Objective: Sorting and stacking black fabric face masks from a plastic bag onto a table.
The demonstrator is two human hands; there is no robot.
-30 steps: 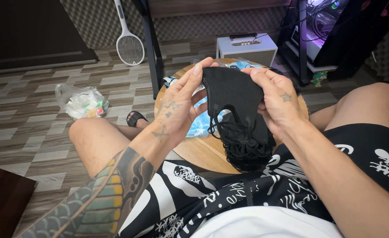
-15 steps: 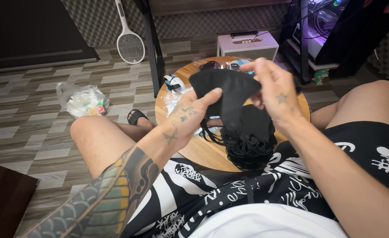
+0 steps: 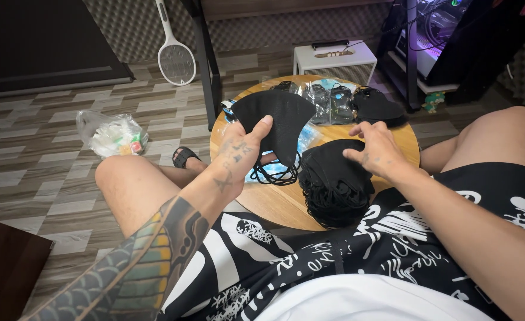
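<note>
Your right hand [image 3: 374,148] has let go of the black mask [image 3: 277,122] and dropped onto the stack of black masks [image 3: 333,178] on the round wooden table [image 3: 274,202], fingers spread loosely. Your left hand [image 3: 241,156] alone pinches the mask, held folded above the table

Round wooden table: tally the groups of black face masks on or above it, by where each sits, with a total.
Single black mask held up in the left hand: 1
Stack of black masks under the right hand: 1
Loose black masks at the far edge of the table: 1
Clear-wrapped mask packs: 1
Total: 4 groups
</note>
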